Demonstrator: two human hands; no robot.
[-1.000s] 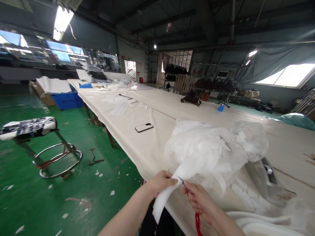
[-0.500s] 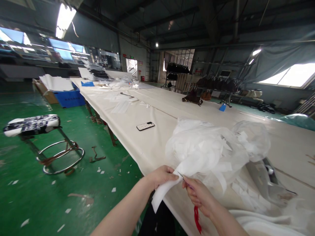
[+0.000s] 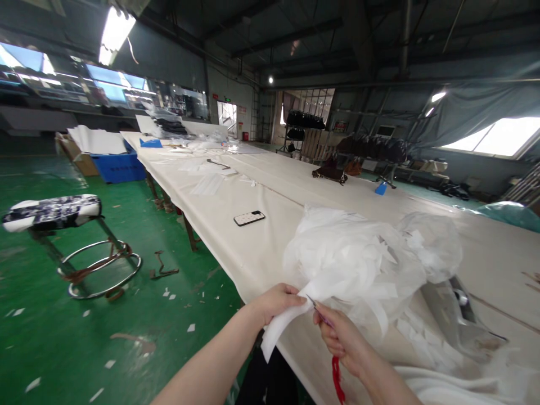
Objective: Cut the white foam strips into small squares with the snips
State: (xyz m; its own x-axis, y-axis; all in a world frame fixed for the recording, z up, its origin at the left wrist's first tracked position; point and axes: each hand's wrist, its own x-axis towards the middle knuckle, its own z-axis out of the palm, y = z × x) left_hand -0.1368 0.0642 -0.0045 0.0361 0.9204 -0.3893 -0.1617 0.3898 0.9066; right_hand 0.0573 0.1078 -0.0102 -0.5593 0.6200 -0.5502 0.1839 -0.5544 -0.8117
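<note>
My left hand (image 3: 280, 304) pinches a white strip of thin sheet material (image 3: 276, 332) near the table's edge. The strip's loose end hangs over that edge, and its other end runs into a heap of white material in a clear bag (image 3: 346, 253). Closed around small thread snips (image 3: 321, 316), my right hand (image 3: 343, 340) is just right of the left. The pointed tip of the snips is at the strip, beside my left fingers. A red cord (image 3: 336, 377) dangles below my right hand. Most of the snips is hidden in my fingers.
A phone (image 3: 249, 218) lies on the long cream-covered table (image 3: 270, 253). Beyond it are paper strips (image 3: 207, 183) and a dark metal tool (image 3: 218, 163). To the left, a stool (image 3: 54, 212) and a blue crate (image 3: 118, 167) stand on the green floor, among white scraps.
The view has shifted slightly. Both hands keep nearly the same place on the strip, with the snips' tip still beside the left fingers.
</note>
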